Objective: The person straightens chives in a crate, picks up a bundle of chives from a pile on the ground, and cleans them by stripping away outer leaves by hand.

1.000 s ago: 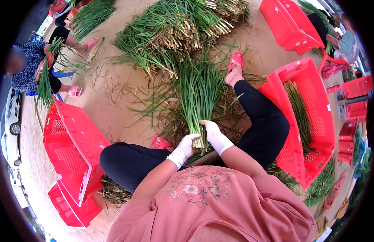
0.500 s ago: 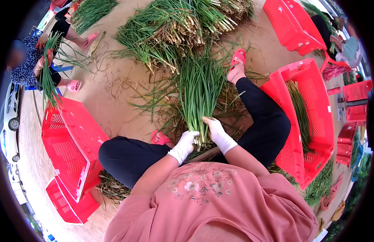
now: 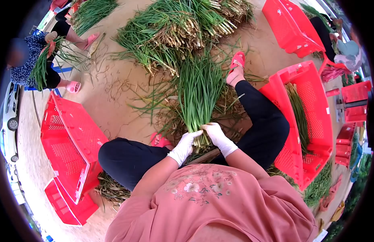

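A bunch of scallions (image 3: 200, 94) lies between my legs, its green leaves stretching away from me and its pale stem ends towards my body. My left hand (image 3: 185, 144), in a white glove, is closed on the left side of the stems. From the right, my right hand (image 3: 216, 134), also gloved, grips the same bunch. Both thumbs lie across the top of the stems and nearly meet. Fingers beneath the bunch are hidden. Dry trimmings and loose leaves (image 3: 170, 115) litter the ground around it.
A large scallion heap (image 3: 183, 28) lies ahead. Red crates stand at my left (image 3: 74, 141) and right (image 3: 315, 121); the right one holds scallions (image 3: 299, 117). A co-worker (image 3: 32, 60) at the far left handles a bunch. Another person (image 3: 348, 50) sits at the far right.
My right hand has shifted slightly down and left, bringing its thumb close to my left thumb. The co-worker at the left has moved their bunch inward, nearer the body.
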`<state>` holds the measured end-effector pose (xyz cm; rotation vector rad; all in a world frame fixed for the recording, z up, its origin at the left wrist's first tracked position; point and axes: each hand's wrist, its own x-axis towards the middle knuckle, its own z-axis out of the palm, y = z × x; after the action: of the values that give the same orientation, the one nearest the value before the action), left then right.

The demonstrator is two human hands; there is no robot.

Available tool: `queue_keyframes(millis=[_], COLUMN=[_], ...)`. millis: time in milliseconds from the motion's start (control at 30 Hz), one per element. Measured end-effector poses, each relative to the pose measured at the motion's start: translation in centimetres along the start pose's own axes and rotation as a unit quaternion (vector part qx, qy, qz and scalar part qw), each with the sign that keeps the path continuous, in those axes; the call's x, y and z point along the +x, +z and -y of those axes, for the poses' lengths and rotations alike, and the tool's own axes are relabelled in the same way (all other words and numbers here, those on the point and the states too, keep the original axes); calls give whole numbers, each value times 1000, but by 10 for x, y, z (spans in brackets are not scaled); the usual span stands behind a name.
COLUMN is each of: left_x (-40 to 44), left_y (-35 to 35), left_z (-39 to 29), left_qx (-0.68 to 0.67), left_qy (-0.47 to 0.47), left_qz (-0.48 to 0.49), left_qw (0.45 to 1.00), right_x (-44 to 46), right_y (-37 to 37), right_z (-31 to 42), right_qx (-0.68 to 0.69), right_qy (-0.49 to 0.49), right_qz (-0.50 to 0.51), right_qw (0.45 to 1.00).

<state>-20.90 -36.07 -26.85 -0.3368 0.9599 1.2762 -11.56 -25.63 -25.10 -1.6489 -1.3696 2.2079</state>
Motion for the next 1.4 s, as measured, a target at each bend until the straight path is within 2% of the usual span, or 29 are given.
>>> queue_keyframes(millis=[100,133,233,267,367,533,600,667,733,867,933,1000,1067,1133,1200,1233,1300,1367,1400], left_x=[1,2,5,7,13,16,16,15,14,8,8,7,6,-1,-23,-34,-56,-66,-69], left_y=[-3,-3,-4,-4,-3,1,1,0,-5,0,2,6,5,0,12,16,31,36,37], left_z=[1,2,4,5,8,9,7,5,1,-7,-6,-1,-8,-18,-34,-41,-52,-57,-58], left_qx=[46,47,56,65,14,-14,22,29,21,-40,-43,42,94,86,75,90,114,131,142], left_qy=[15,11,7,6,-25,-23,-17,-15,-43,-49,-67,-7,4,-32,1,27,68,83,95], left_qz=[-3,3,6,3,-11,-60,-130,-134,-84,-60,-41,-43,-60,-17,-3,2,15,28,38], left_qw=[999,999,998,998,1000,998,991,990,995,996,996,998,994,996,997,996,991,988,984], right_x=[-7,-5,6,4,-1,9,5,-1,-14,-8,11,-2,-4,-17,-12,-9,5,-1,-15], right_y=[1,3,10,12,16,8,5,3,-2,-14,-13,-12,-20,-29,-50,-54,-50,-24,-15], right_z=[4,-2,-23,-23,-26,-40,-40,-34,-15,-16,-37,-21,-14,11,3,-4,-25,-17,7], right_qx=[129,129,254,255,401,441,425,426,488,532,451,384,346,433,435,378,120,132,210], right_qy=[43,43,28,26,33,29,52,36,87,17,6,-5,16,-57,-152,-90,26,78,80], right_qz=[-10,-9,-82,-82,-45,-2,-2,-4,34,171,139,168,55,-116,-172,-205,-102,-2,121], right_qw=[991,991,963,963,914,897,904,904,868,829,881,908,936,892,871,898,987,988,967])
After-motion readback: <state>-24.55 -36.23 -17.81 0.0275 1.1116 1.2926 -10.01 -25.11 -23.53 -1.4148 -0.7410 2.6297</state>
